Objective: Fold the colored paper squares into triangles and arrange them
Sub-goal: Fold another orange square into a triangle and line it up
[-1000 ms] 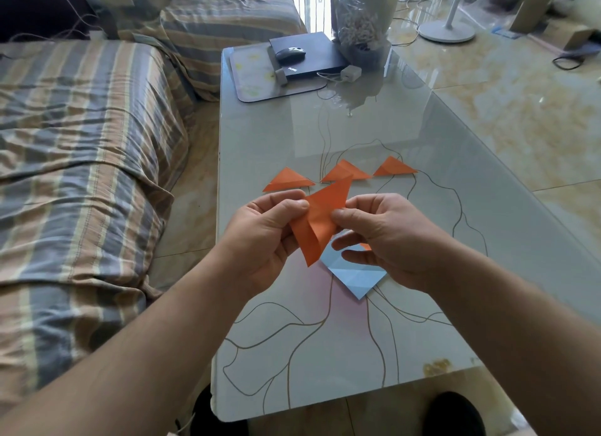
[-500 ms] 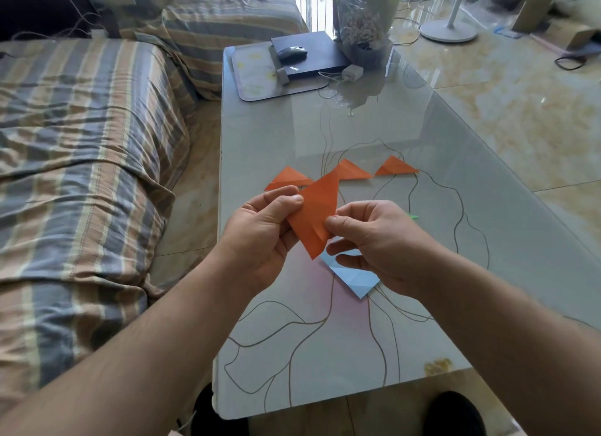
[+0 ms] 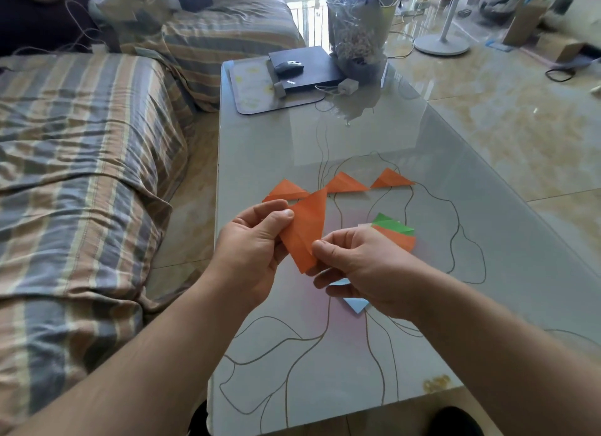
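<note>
An orange paper [image 3: 307, 230], partly folded, is held above the glass table between both hands. My left hand [image 3: 255, 250] pinches its left edge with thumb and fingers. My right hand [image 3: 361, 269] pinches its lower right corner. Three folded orange triangles lie in a row behind it: left [image 3: 286, 190], middle [image 3: 344, 184], right [image 3: 390, 179]. A small stack of flat papers lies under my right hand, showing green [image 3: 392, 224] and orange [image 3: 398, 240] at its far side and a light blue corner [image 3: 357, 304] below the hand.
The glass table [image 3: 455, 273] has a left edge next to a striped sofa [image 3: 81, 162]. At the table's far end sit a black laptop [image 3: 305, 69] with a mouse, a grey mat [image 3: 257, 90], a white charger [image 3: 348, 85] and a wrapped bouquet [image 3: 357, 28].
Both hands have shifted slightly and turned the orange paper, its top corner now tipped to the right. My right hand has slid down to the paper's lower corner, uncovering the green and orange sheets.
</note>
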A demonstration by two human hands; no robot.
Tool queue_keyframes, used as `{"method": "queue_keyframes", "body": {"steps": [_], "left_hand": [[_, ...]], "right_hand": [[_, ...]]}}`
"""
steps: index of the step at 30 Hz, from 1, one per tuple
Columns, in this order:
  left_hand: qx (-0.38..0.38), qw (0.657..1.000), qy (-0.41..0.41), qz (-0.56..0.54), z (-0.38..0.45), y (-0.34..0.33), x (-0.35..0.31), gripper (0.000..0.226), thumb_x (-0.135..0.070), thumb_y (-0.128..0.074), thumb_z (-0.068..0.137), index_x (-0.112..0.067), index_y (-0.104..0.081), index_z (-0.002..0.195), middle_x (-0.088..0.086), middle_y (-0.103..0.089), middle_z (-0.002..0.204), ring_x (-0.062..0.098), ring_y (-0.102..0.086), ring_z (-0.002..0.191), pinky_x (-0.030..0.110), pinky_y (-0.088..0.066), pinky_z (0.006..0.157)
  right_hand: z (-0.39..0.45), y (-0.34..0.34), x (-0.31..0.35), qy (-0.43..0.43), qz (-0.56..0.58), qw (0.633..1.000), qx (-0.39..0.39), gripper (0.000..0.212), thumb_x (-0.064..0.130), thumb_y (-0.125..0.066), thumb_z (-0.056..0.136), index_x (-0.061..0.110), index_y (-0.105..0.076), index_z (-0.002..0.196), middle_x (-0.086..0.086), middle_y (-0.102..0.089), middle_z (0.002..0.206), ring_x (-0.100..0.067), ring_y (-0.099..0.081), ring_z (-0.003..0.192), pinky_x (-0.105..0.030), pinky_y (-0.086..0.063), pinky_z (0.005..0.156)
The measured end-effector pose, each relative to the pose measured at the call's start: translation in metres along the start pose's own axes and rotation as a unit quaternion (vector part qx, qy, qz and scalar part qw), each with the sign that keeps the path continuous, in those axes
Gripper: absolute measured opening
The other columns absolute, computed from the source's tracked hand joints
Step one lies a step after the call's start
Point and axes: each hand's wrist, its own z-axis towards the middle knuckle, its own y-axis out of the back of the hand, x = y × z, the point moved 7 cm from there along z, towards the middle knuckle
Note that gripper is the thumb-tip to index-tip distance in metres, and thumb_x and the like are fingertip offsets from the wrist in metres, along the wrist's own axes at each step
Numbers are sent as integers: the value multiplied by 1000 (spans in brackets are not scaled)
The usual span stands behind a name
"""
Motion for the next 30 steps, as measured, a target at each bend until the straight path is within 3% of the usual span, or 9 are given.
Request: {"method": "queue_keyframes", "body": {"steps": [3,8,12,16,21,26,30], "left_hand": [[-5,1000,-14,13,0,2,-1,10,0,-67,94,-8,-68,100,16,-74,95,27,-75,84,35,-65,71],[-13,1000,-16,22,-1,2,0,11,0,-68,93,-7,-68,101,21,-72,103,33,-73,93,40,-65,80],[-13,1000,-17,12,1,3,-1,11,1,-67,94,-8,-66,101,19,-71,101,28,-74,85,38,-65,74],[-11,1000,-19,11,1,4,-4,10,1,-67,94,-8,-66,99,17,-72,98,27,-74,82,35,-65,69],[-10,1000,-23,14,1,4,-3,13,1,-68,94,-7,-64,104,14,-72,89,25,-73,75,34,-63,62],[-7,998,-42,49,0,5,-6,12,1,-69,93,-8,-66,101,14,-70,91,25,-74,77,35,-63,65],[24,993,-47,102,-3,0,-5,12,-3,-71,93,-11,-68,102,9,-72,88,26,-75,83,42,-63,75]], "right_hand": [[0,-5,-3,4,-27,1000,-1,34,33,-51,109,4,-67,102,-2,-75,81,-18,-72,74,-35,-56,74],[-1,-10,-1,26,-85,996,1,32,32,-41,112,12,-57,94,0,-71,72,-20,-71,67,-31,-51,64],[-3,-12,-1,29,-54,998,12,27,36,-49,109,14,-62,99,-1,-76,84,-23,-73,74,-34,-53,70],[-1,-13,-1,25,-27,999,20,28,32,-53,108,13,-62,89,-1,-69,73,-24,-70,72,-37,-52,73],[-2,-17,-2,52,-77,995,27,29,34,-51,109,16,-61,88,-1,-65,68,-23,-68,68,-35,-49,68],[-1,5,6,46,-55,997,-11,32,47,-59,101,17,-68,95,-2,-75,87,-22,-73,74,-38,-54,75],[0,20,10,39,20,998,-49,22,36,-69,98,14,-72,99,-3,-76,87,-21,-71,74,-36,-56,76]]}}
